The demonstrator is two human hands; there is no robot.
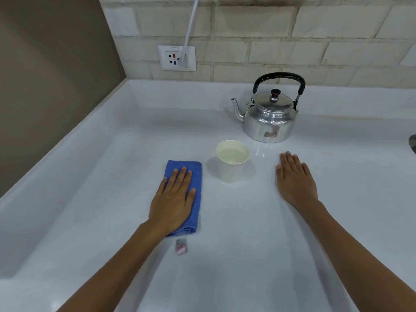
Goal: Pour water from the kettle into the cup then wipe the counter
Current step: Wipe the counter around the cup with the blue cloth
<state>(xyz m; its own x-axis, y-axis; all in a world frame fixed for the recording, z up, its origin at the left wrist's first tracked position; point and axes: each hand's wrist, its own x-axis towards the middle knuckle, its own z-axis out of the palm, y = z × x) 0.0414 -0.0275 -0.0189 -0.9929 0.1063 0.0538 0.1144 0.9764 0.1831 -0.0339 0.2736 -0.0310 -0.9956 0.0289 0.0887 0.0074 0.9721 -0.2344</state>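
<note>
A shiny metal kettle (pixel 269 119) with a black handle stands upright at the back right of the white counter (pixel 225 255), spout pointing left. In front of it a white paper cup (pixel 232 162) stands upright with water in it. Left of the cup lies a folded blue cloth (pixel 193 174). My left hand (pixel 173 200) rests flat on top of the cloth, fingers extended and pressing down. My right hand (pixel 293 179) lies flat and open on the bare counter to the right of the cup, holding nothing.
A small label tag (pixel 180 247) sticks out from the cloth's near end. A wall socket (pixel 176 58) with a white cable plugged in sits on the brick wall behind. A brown wall borders the counter's left side. A dark edge (pixel 413 143) shows at far right.
</note>
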